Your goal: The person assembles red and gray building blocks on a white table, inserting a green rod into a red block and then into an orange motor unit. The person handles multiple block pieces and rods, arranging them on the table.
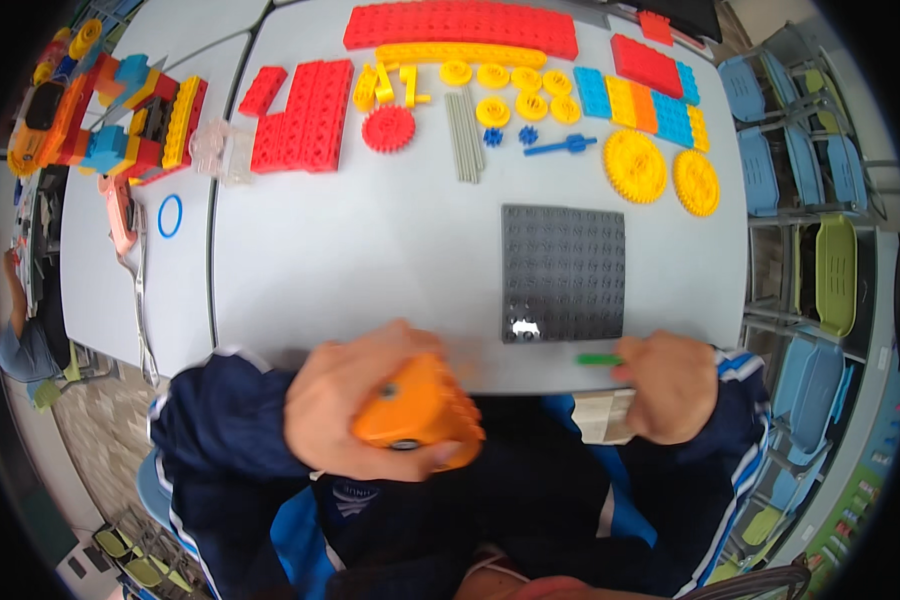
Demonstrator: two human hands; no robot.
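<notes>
My left hand (350,400) is closed around an orange block-like part (418,412) with ridged edges, held just off the table's near edge above my lap. My right hand (670,385) pinches a thin green rod (598,359) that lies along the table's near edge. A dark grey studded baseplate (564,272) lies flat on the white table (370,250), just beyond and between my hands. A small white piece (525,327) sits on the baseplate's near left corner.
Along the far side lie red plates (305,115), a long red plate (460,25), yellow gears (635,165), small yellow wheels (515,92), grey rods (463,135), blue and orange bricks (640,100). A colourful built model (110,115) and blue ring (170,215) sit left. Chairs stand at right.
</notes>
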